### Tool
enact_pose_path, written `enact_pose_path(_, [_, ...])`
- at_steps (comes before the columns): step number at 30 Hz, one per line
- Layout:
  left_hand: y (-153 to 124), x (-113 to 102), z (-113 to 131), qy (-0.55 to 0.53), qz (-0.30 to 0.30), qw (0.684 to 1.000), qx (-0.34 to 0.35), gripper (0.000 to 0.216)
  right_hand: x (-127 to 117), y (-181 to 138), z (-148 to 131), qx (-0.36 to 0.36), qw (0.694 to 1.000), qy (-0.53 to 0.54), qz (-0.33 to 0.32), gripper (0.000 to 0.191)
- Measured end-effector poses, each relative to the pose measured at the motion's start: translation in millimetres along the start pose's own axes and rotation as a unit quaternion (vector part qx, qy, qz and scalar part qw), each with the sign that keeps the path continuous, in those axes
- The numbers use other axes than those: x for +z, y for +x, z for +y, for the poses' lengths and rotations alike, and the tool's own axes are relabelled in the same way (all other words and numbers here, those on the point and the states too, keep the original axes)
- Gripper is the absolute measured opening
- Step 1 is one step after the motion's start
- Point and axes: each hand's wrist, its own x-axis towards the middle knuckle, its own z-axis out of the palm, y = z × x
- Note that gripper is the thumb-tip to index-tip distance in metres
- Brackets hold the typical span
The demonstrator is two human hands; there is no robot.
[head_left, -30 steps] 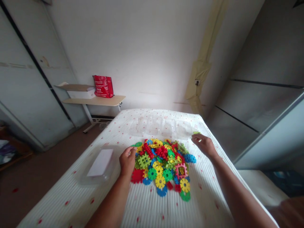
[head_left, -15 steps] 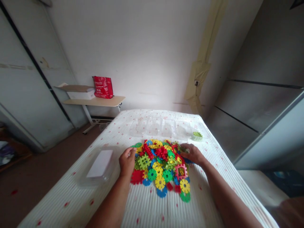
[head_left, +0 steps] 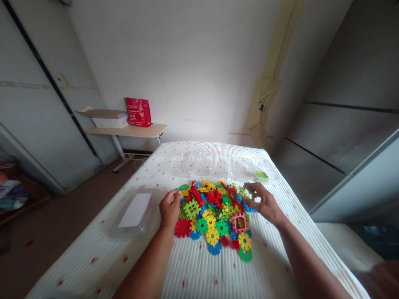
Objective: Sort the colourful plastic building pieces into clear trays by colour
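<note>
A heap of plastic interlocking pieces (head_left: pixel 215 203) in red, yellow, green and blue lies between my hands. At its left edge is my left hand (head_left: pixel 170 206), fingers curled together; whatever is in them is hidden. My right hand (head_left: pixel 263 200) is at the heap's right side, thumb and fingers apart beside light green pieces (head_left: pixel 245 192). Nearest to me lie flower-shaped discs, among them a yellow disc (head_left: pixel 245 241) and a green disc (head_left: pixel 245 255). A pink square frame piece (head_left: pixel 240 223) rests on the right part, a light green lattice piece (head_left: pixel 190 209) on the left.
Behind the heap stands a clear compartment tray (head_left: pixel 215 166), with light green pieces (head_left: pixel 262 175) in its right end. A clear lidded box (head_left: pixel 132 214) with a white card is at left. A side table (head_left: pixel 131 131) bears a red bag (head_left: pixel 137 112) and a white box (head_left: pixel 109 121).
My right hand has lifted a little off the pieces and its fingers have spread. My left hand stays curled at the heap's left edge. The view has shifted slightly.
</note>
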Motion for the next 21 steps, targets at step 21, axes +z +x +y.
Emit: enact_pose_path(21, [0.9,-12.5,13.4,-0.18,0.02,0.983,-0.034,0.02,131.8,6.9,-120.4,-0.098,0.951,-0.259,-0.139,0.04])
